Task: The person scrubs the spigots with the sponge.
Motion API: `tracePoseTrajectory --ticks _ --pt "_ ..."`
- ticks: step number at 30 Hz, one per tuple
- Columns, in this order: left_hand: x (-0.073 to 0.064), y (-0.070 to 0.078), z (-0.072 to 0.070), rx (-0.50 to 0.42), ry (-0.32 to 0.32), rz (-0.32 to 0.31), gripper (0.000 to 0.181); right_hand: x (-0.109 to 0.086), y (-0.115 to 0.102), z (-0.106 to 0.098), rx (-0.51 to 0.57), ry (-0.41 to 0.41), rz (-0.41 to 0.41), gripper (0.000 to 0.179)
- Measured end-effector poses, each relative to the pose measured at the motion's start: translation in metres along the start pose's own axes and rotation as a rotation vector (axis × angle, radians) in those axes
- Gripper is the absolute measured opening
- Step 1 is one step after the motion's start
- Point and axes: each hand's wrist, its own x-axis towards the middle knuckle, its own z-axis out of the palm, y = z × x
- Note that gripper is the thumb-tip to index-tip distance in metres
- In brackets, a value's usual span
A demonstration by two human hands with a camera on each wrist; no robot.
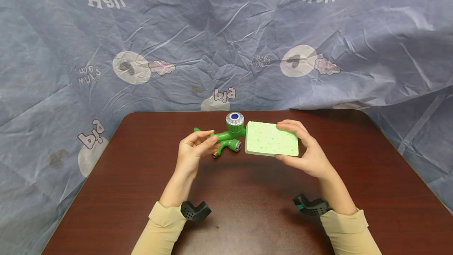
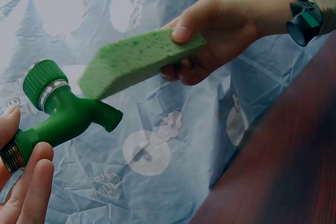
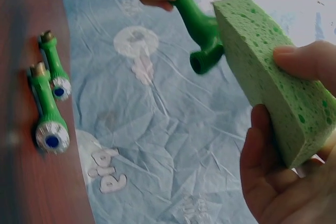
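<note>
My left hand (image 1: 194, 150) pinches a green plastic tap (image 1: 224, 136) by its threaded inlet end, holding it above the table. In the left wrist view the tap's ribbed knob (image 2: 43, 85) points up and its spout (image 2: 109, 116) points right. My right hand (image 1: 308, 150) grips a thick light-green sponge (image 1: 271, 139) by one end, thumb on one broad face and fingers on the other. The sponge's far end (image 3: 231, 11) lies against or very close to the tap body (image 3: 197, 17); whether they touch, I cannot tell.
Two more green taps lie on the dark wooden table (image 1: 141, 176) beyond my left hand; the right wrist view shows the nearer tap (image 3: 47, 98) and the other tap (image 3: 52, 59). A wrinkled blue printed cloth (image 1: 226, 50) hangs behind the table's back edge. Each wrist wears a black camera mount (image 1: 196, 211).
</note>
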Motion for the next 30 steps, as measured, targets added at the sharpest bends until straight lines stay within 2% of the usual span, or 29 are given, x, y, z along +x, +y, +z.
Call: tracePoseTrajectory --ticks 5,11,17,21,26,30 --pt "0.000 -0.002 0.001 0.002 -0.010 -0.013 0.027 -0.001 0.007 0.007 0.029 0.024 -0.011 0.070" --pt "-0.001 -0.001 0.001 0.020 -0.026 -0.014 0.023 -0.006 0.020 0.004 0.022 0.016 0.013 0.076" --pt "-0.001 0.001 0.000 0.082 -0.039 -0.030 0.023 -0.006 0.022 0.003 0.071 -0.006 0.005 0.073" --pt "-0.001 0.001 -0.001 0.085 -0.047 -0.039 0.025 -0.007 0.020 0.002 0.078 -0.025 0.029 0.073" --pt "-0.002 0.000 -0.001 0.072 -0.099 -0.025 0.034 -0.007 0.019 -0.001 0.065 -0.030 0.054 0.072" --pt "-0.002 0.000 -0.001 0.106 -0.130 -0.030 0.036 -0.007 0.020 -0.003 0.043 -0.018 0.069 0.071"
